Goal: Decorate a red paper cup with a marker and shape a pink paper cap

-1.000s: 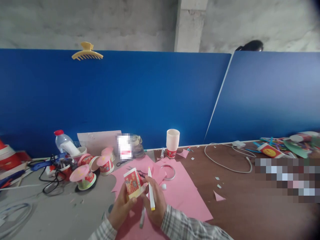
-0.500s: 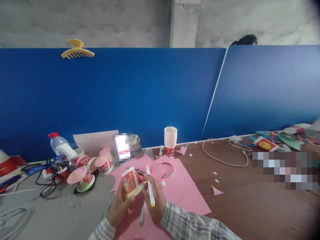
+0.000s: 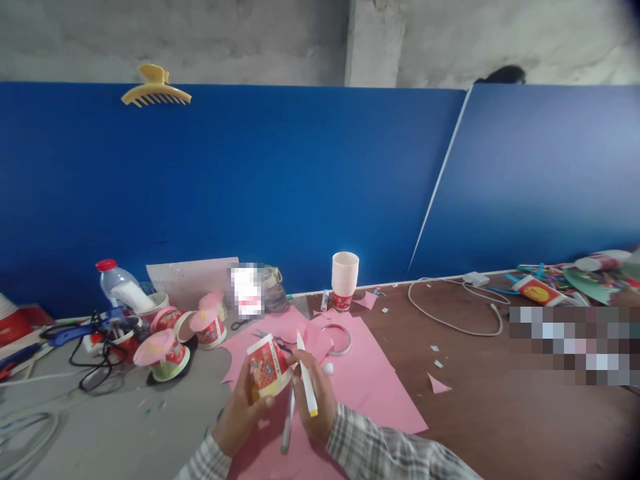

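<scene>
The pink sheet (image 3: 373,393) looks like smooth, matt paper. Over it, the printed cup (image 3: 267,367) looks like smooth paper, the marker (image 3: 307,385) like plastic. Right of the sheet, the counter (image 3: 500,433) has a wood-brown, dull finish. Behind the sheet, the partition (image 3: 250,167) is smooth; beyond, the wall (image 3: 200,40) is rough, concrete-like.

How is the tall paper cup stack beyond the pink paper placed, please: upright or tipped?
Upright: the paper cup stack stands vertically, rims uppermost and red print below.

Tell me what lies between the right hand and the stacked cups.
In the head view, a small white lump and a ring lie there on pink paper.
</scene>
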Tool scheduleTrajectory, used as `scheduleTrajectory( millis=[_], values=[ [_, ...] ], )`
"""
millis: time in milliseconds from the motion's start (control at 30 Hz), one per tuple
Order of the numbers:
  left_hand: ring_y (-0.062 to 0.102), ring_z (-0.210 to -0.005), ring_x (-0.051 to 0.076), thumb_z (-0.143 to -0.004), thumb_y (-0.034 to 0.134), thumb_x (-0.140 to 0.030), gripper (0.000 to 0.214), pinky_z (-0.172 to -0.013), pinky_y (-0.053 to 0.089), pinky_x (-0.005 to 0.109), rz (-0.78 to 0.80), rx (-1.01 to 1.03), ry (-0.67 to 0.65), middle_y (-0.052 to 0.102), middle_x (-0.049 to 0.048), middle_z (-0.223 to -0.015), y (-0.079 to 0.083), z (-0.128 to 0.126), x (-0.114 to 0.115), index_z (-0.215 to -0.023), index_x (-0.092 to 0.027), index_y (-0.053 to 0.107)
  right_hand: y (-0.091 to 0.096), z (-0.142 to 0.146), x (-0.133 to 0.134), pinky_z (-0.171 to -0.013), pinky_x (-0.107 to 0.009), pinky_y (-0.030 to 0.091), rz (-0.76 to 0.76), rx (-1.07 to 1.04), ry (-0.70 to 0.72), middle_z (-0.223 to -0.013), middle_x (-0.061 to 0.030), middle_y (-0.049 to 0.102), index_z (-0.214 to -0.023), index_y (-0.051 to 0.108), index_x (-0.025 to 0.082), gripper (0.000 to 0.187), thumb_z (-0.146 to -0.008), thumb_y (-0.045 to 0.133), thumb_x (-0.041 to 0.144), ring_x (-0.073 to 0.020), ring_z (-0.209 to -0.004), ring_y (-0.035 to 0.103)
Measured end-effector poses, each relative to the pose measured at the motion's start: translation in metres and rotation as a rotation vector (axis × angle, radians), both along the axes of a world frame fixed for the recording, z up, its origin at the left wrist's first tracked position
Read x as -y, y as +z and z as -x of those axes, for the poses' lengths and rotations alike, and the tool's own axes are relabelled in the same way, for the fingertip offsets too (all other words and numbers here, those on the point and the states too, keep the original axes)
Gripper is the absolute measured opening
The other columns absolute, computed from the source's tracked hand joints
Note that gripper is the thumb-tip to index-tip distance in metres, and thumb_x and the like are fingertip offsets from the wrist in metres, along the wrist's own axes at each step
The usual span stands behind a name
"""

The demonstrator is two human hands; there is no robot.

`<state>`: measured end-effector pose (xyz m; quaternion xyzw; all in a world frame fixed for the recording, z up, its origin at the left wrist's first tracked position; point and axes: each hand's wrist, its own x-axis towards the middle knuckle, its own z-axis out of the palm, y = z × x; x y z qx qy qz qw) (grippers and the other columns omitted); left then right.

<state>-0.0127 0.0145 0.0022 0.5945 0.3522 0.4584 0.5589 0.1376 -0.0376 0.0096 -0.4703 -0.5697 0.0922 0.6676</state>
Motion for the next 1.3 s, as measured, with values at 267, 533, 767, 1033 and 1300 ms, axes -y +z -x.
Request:
scheduleTrajectory(
  millis=[267, 533, 767, 1033, 1300],
  values=[
    [0.05, -0.101, 0.042, -0.047, 0.072, -0.027, 0.095, -0.079, 0.044, 0.052, 0.075, -0.04, 0.02, 0.065, 0.0095, -0.109, -0.012, 0.006, -0.002, -0.129, -0.038, 0.024, 0.001, -0.003, 0.002, -0.064, -0.033, 0.054, 0.0, 0.107, 0.079, -0.079, -0.0031, 0.063, -0.113, 0.053, 0.024, 0.037, -0.078, 0.05, 0.012, -0.0239, -0.069, 0.063],
    [0.048, -0.103, 0.041, -0.046, 0.076, -0.024, 0.085, -0.081, 0.043, 0.049, -0.016, 0.022, -0.081, 0.066, 0.0099, -0.107, 0.0, 0.0, 0.003, -0.122, -0.037, 0.039, -0.002, -0.002, 0.004, -0.064, -0.032, 0.054, 0.044, 0.092, 0.125, -0.079, -0.0019, 0.063, -0.107, 0.056, 0.026, 0.032, -0.078, 0.052, 0.013, -0.0239, -0.069, 0.063],
    [0.055, -0.091, 0.04, -0.047, 0.075, -0.022, 0.058, -0.073, 0.046, 0.05, 0.013, 0.054, -0.098, 0.071, 0.0113, -0.091, 0.002, -0.001, 0.005, -0.103, -0.024, 0.058, 0.005, -0.001, 0.008, -0.064, -0.03, 0.051, 0.07, 0.056, 0.157, -0.078, -0.0017, 0.061, -0.102, 0.055, 0.023, 0.025, -0.08, 0.049, 0.014, -0.0219, -0.068, 0.061],
    [0.051, -0.098, 0.042, -0.055, 0.071, -0.023, 0.053, -0.079, 0.043, 0.051, 0.045, 0.091, -0.14, 0.068, 0.0151, -0.104, 0.003, 0.005, 0.0, -0.107, -0.02, 0.058, 0.013, -0.012, 0.012, -0.068, -0.036, 0.048, 0.095, -0.042, 0.303, -0.084, -0.0044, 0.056, -0.1, 0.057, 0.023, 0.023, -0.087, 0.041, 0.034, -0.025, -0.074, 0.057],
    [0.056, -0.091, 0.041, -0.057, 0.071, -0.025, 0.054, -0.073, 0.047, 0.049, 0.041, 0.096, -0.163, 0.068, 0.0167, -0.1, 0.002, 0.004, -0.002, -0.108, -0.018, 0.056, 0.007, -0.01, 0.013, -0.068, -0.038, 0.049, 0.038, -0.1, 0.371, -0.081, -0.0049, 0.059, -0.105, 0.058, 0.026, 0.024, -0.086, 0.044, 0.033, -0.0261, -0.072, 0.058]
  ],
)
